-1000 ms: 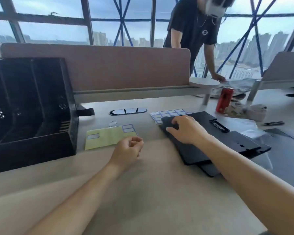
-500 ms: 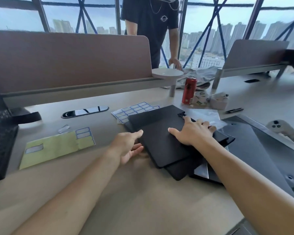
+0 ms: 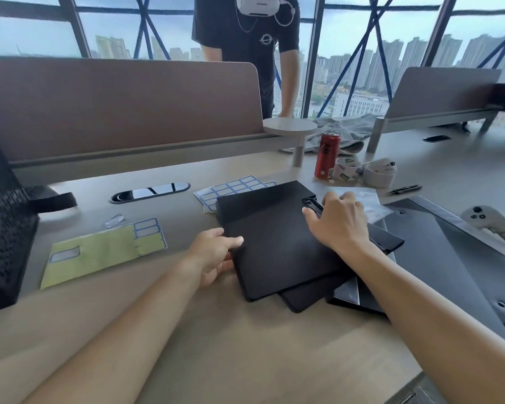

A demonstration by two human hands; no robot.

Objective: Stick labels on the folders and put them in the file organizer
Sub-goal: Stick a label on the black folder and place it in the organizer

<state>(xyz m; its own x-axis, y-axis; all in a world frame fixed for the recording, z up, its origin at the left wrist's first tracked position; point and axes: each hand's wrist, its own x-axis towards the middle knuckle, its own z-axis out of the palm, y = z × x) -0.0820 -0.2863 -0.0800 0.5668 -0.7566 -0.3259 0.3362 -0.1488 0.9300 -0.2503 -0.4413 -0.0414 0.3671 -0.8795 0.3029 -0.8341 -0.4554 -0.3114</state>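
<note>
A stack of black folders lies on the desk at centre right, the top folder skewed over the others. My left hand grips its left edge, thumb on top and fingers tucked under. My right hand curls over its far right edge, beside a black clip. A sheet of blue-bordered labels pokes out behind the stack. A yellow backing sheet with a few labels left lies to the left. The black file organizer stands at the left edge, only partly in view.
A red can, two tape rolls, a white controller and a large dark sheet crowd the right side. A person stands behind the brown divider. A cable grommet is set into the desk.
My view has swung right, pushing the organizer to the edge. My left hand left the desk and took the top folder's left edge. My right hand slid across to its right edge.
</note>
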